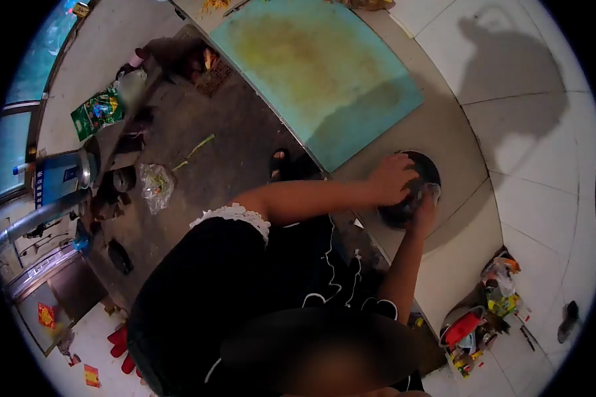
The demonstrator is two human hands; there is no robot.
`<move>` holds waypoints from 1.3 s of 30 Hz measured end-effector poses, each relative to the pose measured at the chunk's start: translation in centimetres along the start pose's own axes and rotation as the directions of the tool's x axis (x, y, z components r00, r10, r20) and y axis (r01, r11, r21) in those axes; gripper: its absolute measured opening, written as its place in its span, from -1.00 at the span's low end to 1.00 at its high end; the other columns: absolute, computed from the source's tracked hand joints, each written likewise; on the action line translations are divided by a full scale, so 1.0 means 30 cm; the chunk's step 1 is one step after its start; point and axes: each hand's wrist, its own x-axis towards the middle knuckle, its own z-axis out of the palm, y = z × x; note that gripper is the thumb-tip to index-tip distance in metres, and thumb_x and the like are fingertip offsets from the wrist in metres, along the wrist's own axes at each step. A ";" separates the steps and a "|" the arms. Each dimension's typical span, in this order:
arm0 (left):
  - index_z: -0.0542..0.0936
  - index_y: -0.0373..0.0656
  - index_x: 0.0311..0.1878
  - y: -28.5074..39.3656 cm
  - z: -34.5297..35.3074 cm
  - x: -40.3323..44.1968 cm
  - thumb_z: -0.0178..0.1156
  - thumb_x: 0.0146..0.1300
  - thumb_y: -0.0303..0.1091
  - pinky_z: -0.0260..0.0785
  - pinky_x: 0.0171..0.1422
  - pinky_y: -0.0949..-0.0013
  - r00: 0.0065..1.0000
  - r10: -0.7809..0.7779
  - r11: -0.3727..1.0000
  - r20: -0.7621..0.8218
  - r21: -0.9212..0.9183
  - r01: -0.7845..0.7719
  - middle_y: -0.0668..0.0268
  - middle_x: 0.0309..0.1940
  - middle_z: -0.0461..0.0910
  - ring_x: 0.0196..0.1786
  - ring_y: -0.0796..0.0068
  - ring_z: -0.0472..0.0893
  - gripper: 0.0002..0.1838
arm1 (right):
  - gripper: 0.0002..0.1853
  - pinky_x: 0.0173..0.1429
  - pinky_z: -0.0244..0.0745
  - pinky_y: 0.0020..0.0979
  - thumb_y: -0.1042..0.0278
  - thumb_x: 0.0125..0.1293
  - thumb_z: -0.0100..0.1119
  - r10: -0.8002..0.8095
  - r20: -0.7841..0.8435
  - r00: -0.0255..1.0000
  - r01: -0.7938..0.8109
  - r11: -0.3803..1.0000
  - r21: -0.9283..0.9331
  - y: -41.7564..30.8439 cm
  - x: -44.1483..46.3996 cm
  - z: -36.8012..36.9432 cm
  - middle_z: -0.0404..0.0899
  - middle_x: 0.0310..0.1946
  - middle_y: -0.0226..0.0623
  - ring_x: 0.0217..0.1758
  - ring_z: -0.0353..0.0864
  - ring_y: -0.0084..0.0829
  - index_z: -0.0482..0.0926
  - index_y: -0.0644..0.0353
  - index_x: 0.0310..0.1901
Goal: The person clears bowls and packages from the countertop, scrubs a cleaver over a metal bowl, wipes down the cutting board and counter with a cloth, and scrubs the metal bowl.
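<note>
A dark round bowl (428,168) rests on the beige tiled counter (444,126), beside the lower right corner of a teal board (377,92). My left hand (394,178) reaches over the bowl from the left, its fingers curled on the near rim and inner side. On the opposite, lower right side, my right hand (427,210) is closed around the rim. Something greyish and shiny shows between the two hands; what it is cannot be made out. The bowl's contents are mostly hidden by my fingers.
A metal bowl (449,325) with red and yellow packets stands by the wall at lower right. A clear plastic bag (157,187) and a green stalk (195,151) lie on the dark floor. A green bag (98,112) sits on a ledge at left.
</note>
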 end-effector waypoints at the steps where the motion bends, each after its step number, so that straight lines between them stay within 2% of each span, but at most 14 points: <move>1: 0.52 -0.06 -0.04 -0.015 -0.017 -0.003 0.23 -0.01 -0.29 0.06 0.32 0.08 1.000 -0.024 0.999 -0.005 -0.038 0.024 0.13 0.10 0.35 0.25 0.07 0.23 -0.61 | -0.57 -0.05 0.39 -0.26 0.04 0.24 -0.02 -0.102 -0.032 0.994 0.089 0.957 -0.276 -0.021 -0.006 0.003 0.54 -0.15 -0.15 -0.11 0.54 -0.26 0.51 0.31 -0.13; 4: 0.52 -0.07 -0.05 -0.059 -0.110 -0.003 0.21 0.01 -0.31 0.12 0.28 0.11 0.996 -0.086 0.990 0.033 -0.113 0.089 0.13 0.08 0.37 0.21 0.08 0.28 -0.64 | -0.62 -0.10 0.37 -0.19 0.12 0.25 -0.01 -0.297 0.003 0.955 0.270 0.863 -0.427 -0.086 -0.040 0.029 0.56 -0.27 -0.06 -0.19 0.54 -0.11 0.52 0.32 -0.16; 10: 0.53 -0.05 -0.08 -0.259 -0.295 -0.019 0.16 0.04 -0.32 0.16 0.25 0.14 0.964 -0.080 0.995 -0.253 0.036 0.092 0.16 0.07 0.40 0.17 0.10 0.32 -0.69 | -0.61 -0.06 0.37 -0.20 0.09 0.26 -0.02 -0.170 -0.036 0.985 0.103 0.742 -0.662 -0.115 -0.024 0.046 0.53 -0.23 -0.02 -0.11 0.50 -0.08 0.52 0.27 -0.11; 15: 0.55 0.12 -0.07 -0.402 -0.530 -0.081 0.20 0.00 -0.22 0.07 0.30 0.09 0.894 -0.257 0.832 -0.368 0.387 0.398 0.21 0.10 0.39 0.20 0.16 0.32 -0.65 | -0.61 0.03 0.32 -0.19 0.06 0.24 0.03 -0.777 -0.062 0.626 0.659 0.570 -0.491 -0.223 0.049 0.182 0.41 -0.08 0.03 0.02 0.38 -0.03 0.54 0.22 -0.11; 17: 0.56 0.14 -0.07 -0.473 -0.597 -0.117 0.22 -0.02 -0.22 0.04 0.32 0.08 0.843 -0.312 0.751 -0.438 0.430 0.501 0.23 0.10 0.39 0.21 0.18 0.31 -0.64 | -0.61 0.04 0.30 -0.17 0.06 0.22 0.06 -0.832 -0.099 0.545 0.666 0.502 -0.552 -0.325 0.090 0.325 0.40 -0.09 0.04 0.01 0.37 -0.02 0.55 0.22 -0.11; 22: 0.57 0.04 -0.10 -0.619 -0.728 -0.233 0.21 0.00 -0.31 0.04 0.30 0.08 0.751 -0.408 0.824 -0.519 0.145 0.548 0.20 0.08 0.38 0.25 0.16 0.25 -0.68 | -0.58 0.03 0.29 -0.13 0.13 0.16 0.11 -0.725 -0.071 0.685 0.437 0.487 -0.756 -0.342 0.308 0.577 0.44 -0.18 0.03 -0.08 0.39 -0.04 0.52 0.32 -0.09; 25: 0.57 -0.02 -0.13 -0.672 -0.850 -0.300 0.21 0.00 -0.37 0.11 0.27 0.15 0.695 -0.429 0.851 -0.577 0.001 0.526 0.18 0.06 0.41 0.21 0.14 0.29 -0.71 | -0.50 0.18 0.22 -0.13 0.03 0.21 0.06 -0.639 -0.130 0.758 0.313 0.532 -0.786 -0.278 0.397 0.674 0.37 0.02 0.07 0.09 0.33 -0.03 0.46 0.27 0.03; 28: 0.57 -0.09 -0.15 -0.757 -0.966 -0.350 0.20 0.01 -0.43 0.18 0.23 0.19 0.649 -0.417 0.844 -0.637 -0.005 0.537 0.16 0.04 0.43 0.15 0.13 0.35 -0.73 | -0.58 0.18 0.22 -0.13 0.10 0.19 0.06 -0.690 0.026 0.723 0.331 0.313 -0.890 -0.306 0.337 0.877 0.41 -0.01 0.05 0.08 0.35 -0.03 0.48 0.20 0.00; 30: 0.57 -0.12 -0.16 -0.800 -1.030 -0.383 0.18 0.03 -0.46 0.22 0.20 0.20 0.618 -0.386 0.828 -0.685 0.037 0.559 0.16 0.02 0.44 0.11 0.13 0.39 -0.75 | -0.66 0.14 0.23 -0.14 0.24 0.10 0.10 -0.857 0.012 0.515 0.606 0.354 -0.712 -0.334 0.256 1.117 0.43 -0.08 0.00 0.03 0.37 -0.09 0.50 0.28 -0.13; 31: 0.57 -0.13 -0.16 -0.810 -1.064 -0.386 0.17 0.04 -0.47 0.23 0.19 0.20 0.600 -0.360 0.822 -0.714 0.062 0.566 0.16 0.01 0.45 0.09 0.13 0.41 -0.76 | -0.63 0.21 0.17 -0.15 0.21 0.12 0.06 -0.819 0.301 0.488 0.795 0.276 -0.540 -0.327 0.217 1.237 0.41 -0.01 -0.03 0.09 0.34 -0.11 0.48 0.27 -0.09; 33: 0.57 -0.14 -0.16 -0.861 -1.112 -0.391 0.16 0.05 -0.48 0.26 0.15 0.22 0.552 -0.340 0.836 -0.761 0.024 0.549 0.16 -0.03 0.47 0.04 0.14 0.45 -0.77 | -0.59 0.25 0.17 -0.16 0.14 0.15 0.04 -0.702 0.386 0.598 0.769 0.638 -0.032 -0.261 0.033 1.534 0.38 0.06 -0.06 0.17 0.29 -0.14 0.48 0.25 -0.05; 35: 0.56 -0.14 -0.16 -0.936 -1.152 -0.400 0.15 0.07 -0.48 0.28 0.12 0.24 0.493 -0.360 0.869 -0.792 -0.092 0.486 0.16 -0.07 0.50 0.00 0.15 0.48 -0.77 | -0.57 0.27 0.16 -0.14 0.11 0.15 0.03 -0.786 0.553 0.275 0.940 0.097 -0.328 -0.446 -0.265 1.647 0.36 0.10 -0.08 0.23 0.26 -0.21 0.48 0.20 -0.01; 38: 0.56 -0.16 -0.17 -0.993 -1.218 -0.419 0.16 0.09 -0.46 0.30 0.07 0.29 0.406 -0.406 0.842 -0.819 -0.163 0.514 0.18 -0.13 0.52 -0.03 0.17 0.49 -0.79 | -0.59 0.28 0.15 -0.11 0.06 0.26 -0.05 -0.796 0.588 0.143 0.988 0.082 -0.129 -0.387 -0.195 1.678 0.40 0.06 -0.11 0.19 0.31 -0.16 0.48 0.17 0.01; 39: 0.56 -0.17 -0.17 -1.005 -1.235 -0.432 0.16 0.09 -0.45 0.31 0.06 0.30 0.381 -0.446 0.829 -0.810 -0.213 0.517 0.18 -0.15 0.53 -0.04 0.19 0.49 -0.80 | -0.59 0.30 0.11 -0.11 0.11 0.24 -0.04 -0.705 0.673 0.224 0.974 0.130 -0.188 -0.375 -0.144 1.636 0.36 0.11 -0.09 0.23 0.27 -0.15 0.46 0.20 0.02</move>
